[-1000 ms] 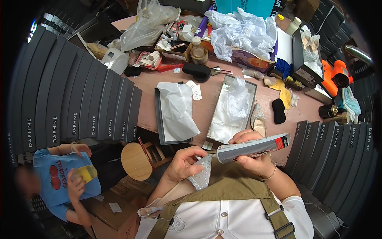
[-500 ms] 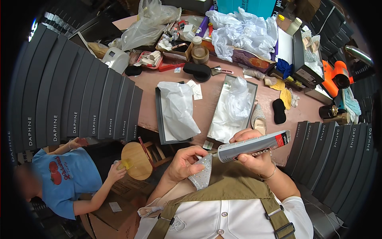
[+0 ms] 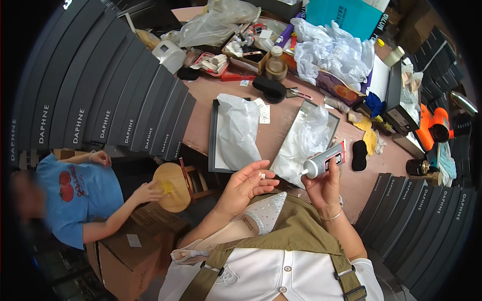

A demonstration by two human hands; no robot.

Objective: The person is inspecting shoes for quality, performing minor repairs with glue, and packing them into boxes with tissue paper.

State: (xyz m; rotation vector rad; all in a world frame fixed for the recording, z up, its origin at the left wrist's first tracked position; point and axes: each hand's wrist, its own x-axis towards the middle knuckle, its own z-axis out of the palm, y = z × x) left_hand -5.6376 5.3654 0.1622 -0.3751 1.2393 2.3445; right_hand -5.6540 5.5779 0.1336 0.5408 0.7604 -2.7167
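Note:
My right hand (image 3: 324, 189) grips a grey glue tube (image 3: 321, 164) with a black-and-red end, its white nozzle pointing left. Facing it, my left hand (image 3: 247, 186) has its palm turned up and its fingers partly spread. A small white piece (image 3: 263, 175) sits between those fingers; I cannot make out its exact kind. Below, a silver, glittery pointed shoe (image 3: 269, 212) rests on my lap beside the left forearm, its toe toward the table. Neither hand touches its sparkling toe.
Two open boxes, one on the left (image 3: 215, 145) and one on the right (image 3: 334, 123), hold white tissue. Scissors (image 3: 299, 94) and a black pad (image 3: 359, 155) lie nearby. Dark shoebox stacks rise left (image 3: 100, 100) and right (image 3: 401, 210). Another person (image 3: 83, 190) sits at left.
The glue tube has turned, bringing its white nozzle into view. My left hand has let go of the shoe and opened upward, while the shoe lies lower on my lap. The whole view has shifted.

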